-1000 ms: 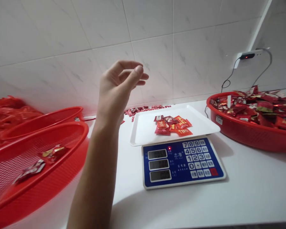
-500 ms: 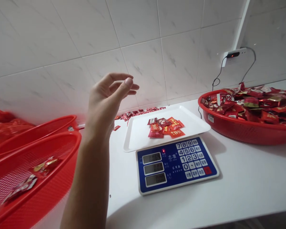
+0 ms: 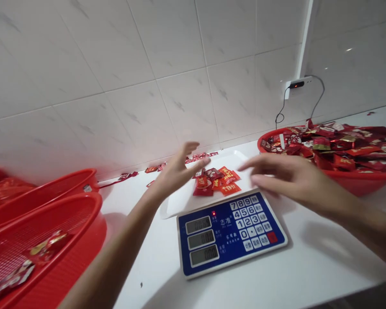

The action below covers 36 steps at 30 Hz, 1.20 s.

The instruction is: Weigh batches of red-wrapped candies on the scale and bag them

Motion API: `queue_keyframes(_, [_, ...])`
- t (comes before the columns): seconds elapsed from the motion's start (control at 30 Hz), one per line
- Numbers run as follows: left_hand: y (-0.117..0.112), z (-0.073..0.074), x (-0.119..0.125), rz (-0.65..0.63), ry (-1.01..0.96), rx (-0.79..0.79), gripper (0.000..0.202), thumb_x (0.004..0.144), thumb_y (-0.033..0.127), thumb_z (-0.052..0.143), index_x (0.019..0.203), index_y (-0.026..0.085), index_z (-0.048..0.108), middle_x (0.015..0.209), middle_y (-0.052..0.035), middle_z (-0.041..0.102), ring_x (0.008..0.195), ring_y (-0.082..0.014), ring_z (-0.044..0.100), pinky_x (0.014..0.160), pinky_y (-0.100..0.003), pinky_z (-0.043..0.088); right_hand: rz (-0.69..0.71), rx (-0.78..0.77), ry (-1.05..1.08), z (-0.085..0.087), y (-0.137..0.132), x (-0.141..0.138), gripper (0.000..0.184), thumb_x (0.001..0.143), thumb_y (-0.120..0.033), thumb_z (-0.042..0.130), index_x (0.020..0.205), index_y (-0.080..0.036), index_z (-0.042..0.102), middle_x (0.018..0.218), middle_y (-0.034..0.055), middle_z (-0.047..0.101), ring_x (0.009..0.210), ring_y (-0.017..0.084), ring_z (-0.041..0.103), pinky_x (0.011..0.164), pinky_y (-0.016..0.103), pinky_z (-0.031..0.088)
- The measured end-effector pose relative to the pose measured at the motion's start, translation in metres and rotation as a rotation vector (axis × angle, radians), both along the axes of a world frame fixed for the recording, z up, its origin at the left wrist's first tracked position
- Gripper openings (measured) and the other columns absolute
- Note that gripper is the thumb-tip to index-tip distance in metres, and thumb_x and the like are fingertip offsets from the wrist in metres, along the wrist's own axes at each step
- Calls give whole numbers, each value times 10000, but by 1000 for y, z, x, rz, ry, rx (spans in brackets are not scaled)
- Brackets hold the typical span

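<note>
My left hand [image 3: 180, 170] hangs open just over the left edge of a white plastic tray [image 3: 180, 202], holding nothing. On the tray lies a small heap of red foil-wrapped sweets [image 3: 215, 182], close to my left fingertips but apparently not touched. My right hand [image 3: 284, 174] reaches in from the right, open and empty, above the tray's right corner and the back of a blue electronic price scale [image 3: 231, 234]. The tray rests on or just behind the scale, and its underside is hidden.
A red mesh basket [image 3: 350, 184] heaped with wrapped sweets [image 3: 337, 148] stands at right. Red oval baskets [image 3: 51, 214] sit at left, with a few sweets [image 3: 46, 246] in the nearest. Loose sweets [image 3: 154, 168] line the wall behind. A plugged-in socket [image 3: 296, 85] hangs above.
My left hand has dropped from high above to the tray's left edge. My right hand has come into view from the right. The whole view has shifted, with everything sitting lower and further left.
</note>
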<state>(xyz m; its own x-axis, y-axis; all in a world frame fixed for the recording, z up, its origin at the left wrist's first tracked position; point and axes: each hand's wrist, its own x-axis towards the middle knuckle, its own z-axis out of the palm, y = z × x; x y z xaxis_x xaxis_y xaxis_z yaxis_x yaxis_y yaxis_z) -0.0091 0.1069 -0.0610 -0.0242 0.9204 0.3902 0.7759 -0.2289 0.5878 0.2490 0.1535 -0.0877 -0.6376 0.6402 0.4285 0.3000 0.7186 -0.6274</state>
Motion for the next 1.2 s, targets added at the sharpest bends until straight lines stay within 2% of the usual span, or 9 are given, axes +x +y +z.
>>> queue_keyframes(0.1, [15, -21, -6, -97, 212, -249, 974, 762, 730, 663, 1535, 249, 316, 1663, -170, 234, 1525, -413, 209, 1211, -608, 255, 69, 67, -282, 3, 31, -24, 412, 819, -228, 640, 1226, -224, 708, 1165, 106, 709, 997, 252, 667, 845, 385, 541])
queue_keyframes(0.2, [28, -36, -7, -158, 276, -370, 1053, 748, 773, 629, 1589, 289, 221, 1695, -132, 100, 1547, -424, 67, 1228, -647, 131, 100, 63, -518, 1, 59, -53, 279, 794, -235, 658, 1053, -193, 753, 986, 101, 743, 913, 257, 670, 778, 375, 510])
queue_keyframes(0.37, [35, -45, 9, -231, 242, -330, 1090, 732, 741, 646, 1595, 220, 231, 1648, -165, 278, 1500, -415, 259, 1215, -609, 208, 60, 128, -385, -12, 61, -73, 227, 847, -163, 556, 1008, -131, 713, 1012, 139, 742, 950, 251, 677, 802, 348, 486])
queue_keyframes(0.5, [34, -49, 26, -206, 90, -260, 1042, 793, 722, 582, 1590, 161, 214, 1543, -198, 444, 1392, -364, 436, 1174, -539, 326, 117, 55, -282, -22, 52, -70, 409, 851, -242, 566, 1219, -66, 592, 1178, 218, 703, 1048, 309, 679, 859, 388, 522])
queue_keyframes(0.67, [30, -51, 31, -170, 223, -272, 981, 833, 742, 501, 1580, 159, 248, 1543, -174, 440, 1453, -391, 301, 1218, -535, 230, 329, -94, -209, -31, 59, -62, 588, 841, -336, 548, 1405, -182, 484, 1410, 148, 603, 1260, 292, 601, 1009, 398, 515])
queue_keyframes(0.77, [27, -49, 34, -155, 319, -297, 915, 878, 662, 509, 1591, 166, 219, 1573, -185, 386, 1465, -396, 271, 1205, -541, 255, 314, -91, -242, -32, 63, -53, 493, 856, -367, 490, 1317, -223, 590, 1364, 107, 643, 1279, 303, 587, 1033, 435, 509])
queue_keyframes(0.97, [16, -40, 47, -147, 405, -359, 816, 886, 668, 508, 1581, 303, 284, 1577, -127, 388, 1430, -411, 309, 1134, -600, 343, -45, -9, -291, -37, 60, -22, 433, 809, -433, 448, 1071, -246, 739, 1319, 156, 664, 1251, 372, 600, 1072, 559, 463])
queue_keyframes(1.07, [15, -42, 55, -134, 369, -370, 821, 869, 739, 492, 1565, 346, 305, 1589, -91, 383, 1436, -402, 296, 1143, -624, 320, 19, -72, -232, -42, 54, -18, 352, 775, -454, 485, 958, -329, 759, 1221, 124, 717, 1163, 359, 655, 950, 533, 556])
queue_keyframes(1.2, [19, -46, 56, -123, 427, -305, 600, 950, 642, 432, 1491, 382, 431, 1488, -74, 496, 1349, -403, 398, 1093, -664, 337, 83, -69, -213, -41, 49, -24, 384, 793, -450, 449, 936, -288, 766, 1041, 149, 759, 986, 346, 710, 823, 519, 586])
